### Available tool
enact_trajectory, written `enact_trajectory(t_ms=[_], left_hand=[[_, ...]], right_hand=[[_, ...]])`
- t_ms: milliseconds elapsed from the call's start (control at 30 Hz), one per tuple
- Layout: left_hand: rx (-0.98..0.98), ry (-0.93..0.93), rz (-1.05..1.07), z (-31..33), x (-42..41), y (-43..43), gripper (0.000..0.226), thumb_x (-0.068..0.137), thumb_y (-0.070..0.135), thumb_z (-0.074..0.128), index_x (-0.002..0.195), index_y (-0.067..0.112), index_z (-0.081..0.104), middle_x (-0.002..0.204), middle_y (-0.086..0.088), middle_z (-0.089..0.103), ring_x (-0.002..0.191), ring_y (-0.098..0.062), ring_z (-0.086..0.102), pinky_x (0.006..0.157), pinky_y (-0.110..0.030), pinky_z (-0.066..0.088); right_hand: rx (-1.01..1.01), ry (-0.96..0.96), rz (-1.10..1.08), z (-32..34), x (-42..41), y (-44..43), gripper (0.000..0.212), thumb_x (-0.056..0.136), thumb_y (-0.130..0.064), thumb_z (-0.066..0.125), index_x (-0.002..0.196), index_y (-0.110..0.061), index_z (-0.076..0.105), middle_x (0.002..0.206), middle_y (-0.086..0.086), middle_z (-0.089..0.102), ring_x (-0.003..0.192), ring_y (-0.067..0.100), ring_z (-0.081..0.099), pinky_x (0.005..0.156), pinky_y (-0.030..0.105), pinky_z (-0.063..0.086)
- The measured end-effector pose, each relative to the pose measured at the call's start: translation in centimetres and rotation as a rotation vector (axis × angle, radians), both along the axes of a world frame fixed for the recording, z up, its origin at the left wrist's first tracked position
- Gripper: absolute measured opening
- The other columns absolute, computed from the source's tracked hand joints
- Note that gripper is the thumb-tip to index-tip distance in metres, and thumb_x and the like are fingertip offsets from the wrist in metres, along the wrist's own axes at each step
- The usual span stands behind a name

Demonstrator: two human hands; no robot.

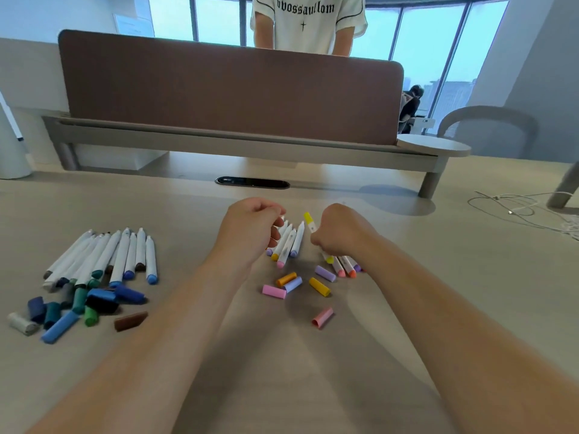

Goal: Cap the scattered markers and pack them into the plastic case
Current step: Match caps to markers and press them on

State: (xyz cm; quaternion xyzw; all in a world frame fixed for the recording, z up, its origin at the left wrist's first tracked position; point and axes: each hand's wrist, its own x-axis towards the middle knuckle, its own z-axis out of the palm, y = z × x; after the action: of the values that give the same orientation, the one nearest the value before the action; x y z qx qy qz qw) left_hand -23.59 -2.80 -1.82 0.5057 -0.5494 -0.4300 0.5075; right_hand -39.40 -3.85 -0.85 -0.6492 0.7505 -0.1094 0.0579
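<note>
1. The right hand (340, 234) is closed in a fist around a yellow marker (310, 225); the marker stands nearly upright, its capped yellow end poking out above the fist and its other yellow end showing below.
2. The left hand (250, 228) hovers with curled fingers over a small bunch of white markers (289, 241); fingertips are near or on them, but whether anything is actually pinched cannot be told.
3. That bunch lies on the table (407, 308) between the two hands, coloured ends pointing toward the camera.
4. A few more markers (344, 266) lie partly under the right wrist.
5. Just in front of the hands lie loose caps: orange (286, 279), lilac (325, 273), yellow (319, 286), pink (273, 291) and, nearer the camera, a rose one (322, 317).
6. Well to the left is a second row of white markers (116, 256) with blue, green and brown ends, and a heap of dark caps (78, 305) beside them.
7. The plastic case cannot be seen.
8. Beyond the desk divider (228, 86) a person in a white shirt (308, 23) stands.
</note>
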Motion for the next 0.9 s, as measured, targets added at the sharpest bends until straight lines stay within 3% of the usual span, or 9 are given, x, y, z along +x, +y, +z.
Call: enact_trajectory(t_ms=[133, 233, 433, 533, 667, 767, 833, 900], left_hand=[[0.011, -0.002, -0.021, 0.1, -0.1, 0.2, 0.021, 0.094, 0.011, 0.051, 0.086, 0.011, 0.071, 0.076, -0.005, 0.064, 0.062, -0.018, 0.054, 0.065, -0.034, 0.053], [0.01, -0.03, -0.027, 0.2, -0.2, 0.4, 0.023, 0.094, 0.011, 0.05, 0.085, 0.013, 0.07, 0.078, -0.005, 0.065, 0.064, -0.017, 0.055, 0.067, -0.035, 0.053], [0.005, -0.045, 0.004, 0.3, -0.2, 0.5, 0.022, 0.096, 0.013, 0.049, 0.087, 0.015, 0.069, 0.083, -0.007, 0.065, 0.067, -0.017, 0.056, 0.069, -0.035, 0.057], [0.012, -0.028, 0.013, 0.4, -0.2, 0.4, 0.024, 0.095, 0.012, 0.049, 0.084, 0.015, 0.069, 0.079, -0.006, 0.065, 0.065, -0.017, 0.055, 0.065, -0.034, 0.056], [0.006, 0.013, 0.014, 0.4, 0.0, 0.4, 0.023, 0.093, 0.01, 0.049, 0.084, 0.011, 0.07, 0.075, -0.006, 0.064, 0.061, -0.017, 0.053, 0.059, -0.031, 0.051], [-0.012, 0.012, 0.012, 0.5, 0.1, 0.3, 0.023, 0.092, 0.01, 0.049, 0.083, 0.012, 0.07, 0.075, -0.006, 0.064, 0.062, -0.018, 0.053, 0.059, -0.033, 0.05], [-0.019, 0.014, 0.011, 0.5, 0.2, 0.4, 0.023, 0.092, 0.01, 0.049, 0.083, 0.013, 0.07, 0.075, -0.006, 0.064, 0.061, -0.018, 0.053, 0.06, -0.033, 0.049], [-0.021, -0.005, 0.021, 0.6, 0.2, 0.4, 0.023, 0.093, 0.011, 0.049, 0.084, 0.013, 0.07, 0.076, -0.006, 0.065, 0.061, -0.016, 0.053, 0.06, -0.032, 0.051]], right_hand=[[0.031, 0.09, -0.017, -1.1, -0.2, -0.4, 0.026, 0.087, -0.018, 0.065, 0.067, -0.012, 0.05, 0.068, 0.004, 0.049, 0.076, 0.023, 0.058, 0.066, 0.03, 0.046], [0.041, 0.127, -0.034, -1.5, -0.4, -0.6, 0.016, 0.087, -0.017, 0.066, 0.075, -0.01, 0.058, 0.076, 0.008, 0.058, 0.079, 0.026, 0.063, 0.066, 0.031, 0.048], [-0.02, 0.045, 0.008, -1.3, 0.3, -1.7, 0.014, 0.09, -0.014, 0.063, 0.077, -0.012, 0.059, 0.067, 0.002, 0.046, 0.069, 0.018, 0.053, 0.064, 0.027, 0.043], [0.006, 0.033, 0.038, -0.8, 1.7, -2.5, 0.027, 0.091, -0.013, 0.061, 0.066, -0.013, 0.051, 0.065, 0.001, 0.045, 0.059, 0.013, 0.044, 0.06, 0.024, 0.039], [0.109, 0.128, 0.026, -0.1, 3.0, -3.0, 0.03, 0.088, -0.008, 0.064, 0.063, -0.011, 0.049, 0.068, 0.004, 0.045, 0.058, 0.013, 0.04, 0.069, 0.027, 0.041], [0.207, 0.122, 0.025, 0.1, 3.9, -3.4, 0.028, 0.086, -0.016, 0.072, 0.07, -0.009, 0.05, 0.071, 0.004, 0.045, 0.063, 0.015, 0.042, 0.074, 0.029, 0.041], [0.263, 0.06, 0.001, -0.2, 4.2, -3.5, 0.025, 0.083, -0.017, 0.074, 0.075, -0.01, 0.051, 0.072, 0.004, 0.048, 0.062, 0.016, 0.045, 0.07, 0.028, 0.042], [0.187, -0.004, 0.025, -0.5, 4.2, -3.4, 0.022, 0.083, -0.011, 0.069, 0.07, -0.01, 0.052, 0.067, 0.004, 0.054, 0.055, 0.015, 0.049, 0.055, 0.024, 0.042]])
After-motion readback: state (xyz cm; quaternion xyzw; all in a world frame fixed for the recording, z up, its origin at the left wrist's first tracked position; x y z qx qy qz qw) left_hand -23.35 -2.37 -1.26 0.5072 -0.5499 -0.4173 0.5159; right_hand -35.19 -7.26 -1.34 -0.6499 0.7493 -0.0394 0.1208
